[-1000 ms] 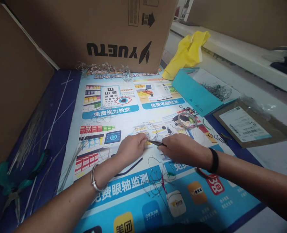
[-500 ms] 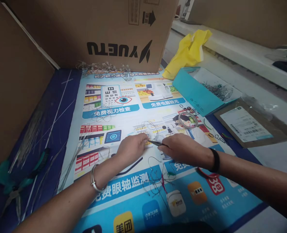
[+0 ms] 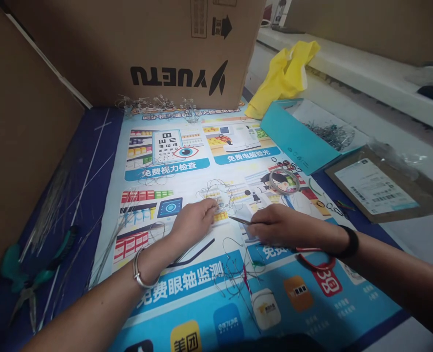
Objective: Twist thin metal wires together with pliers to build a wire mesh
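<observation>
My left hand (image 3: 194,217) is closed in a pinch, thumb against forefinger, at the edge of a tangle of thin wire loops (image 3: 219,183); the wire between its fingertips is barely visible. To the right, my right hand (image 3: 275,224) is wrapped round a slim, pointed metal tool that looks like tweezers (image 3: 239,220). The tool's tip points left towards my left fingertips, with a small gap between. Below the hands lies a bundle of bent wires (image 3: 234,274) with a pink-red piece among them. A roll of clear tape (image 3: 283,182) rests beyond my right hand.
Teal-handled pliers (image 3: 28,288) and straight wires (image 3: 46,220) lie at left. A turquoise box (image 3: 293,137) holds wire pieces, beside a labelled parcel (image 3: 378,188) and yellow bag (image 3: 284,80). A cardboard box (image 3: 158,44) stands behind. A red-handled tool (image 3: 315,261) lies below my right forearm.
My right hand has moved a little right with the tweezers, and their tip has drawn away from my left fingertips. My left hand has shifted slightly left.
</observation>
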`<state>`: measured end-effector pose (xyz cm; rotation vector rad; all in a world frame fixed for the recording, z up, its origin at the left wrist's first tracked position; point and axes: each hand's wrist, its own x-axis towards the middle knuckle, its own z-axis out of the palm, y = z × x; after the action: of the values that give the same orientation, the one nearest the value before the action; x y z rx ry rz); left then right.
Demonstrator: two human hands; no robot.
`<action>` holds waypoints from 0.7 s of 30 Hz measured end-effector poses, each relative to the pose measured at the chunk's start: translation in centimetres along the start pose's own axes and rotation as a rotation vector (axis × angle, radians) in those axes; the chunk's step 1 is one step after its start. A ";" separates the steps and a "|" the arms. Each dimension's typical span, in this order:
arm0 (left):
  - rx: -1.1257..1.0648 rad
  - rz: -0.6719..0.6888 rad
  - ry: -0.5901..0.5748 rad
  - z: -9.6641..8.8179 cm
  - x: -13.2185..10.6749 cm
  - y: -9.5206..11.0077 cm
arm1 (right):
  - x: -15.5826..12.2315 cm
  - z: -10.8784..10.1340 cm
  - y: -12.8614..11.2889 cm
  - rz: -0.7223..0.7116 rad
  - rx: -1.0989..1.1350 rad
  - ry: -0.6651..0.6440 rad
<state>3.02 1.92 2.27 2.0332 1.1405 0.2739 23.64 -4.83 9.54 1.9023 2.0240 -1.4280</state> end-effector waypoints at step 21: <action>-0.396 -0.057 0.050 0.3 -0.1 -0.5 | -4.2 9.1 0.6 -0.178 0.941 -0.440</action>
<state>2.78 1.90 1.72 1.6512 1.0753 0.4839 20.27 -13.70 6.25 1.3395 1.4283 -2.8766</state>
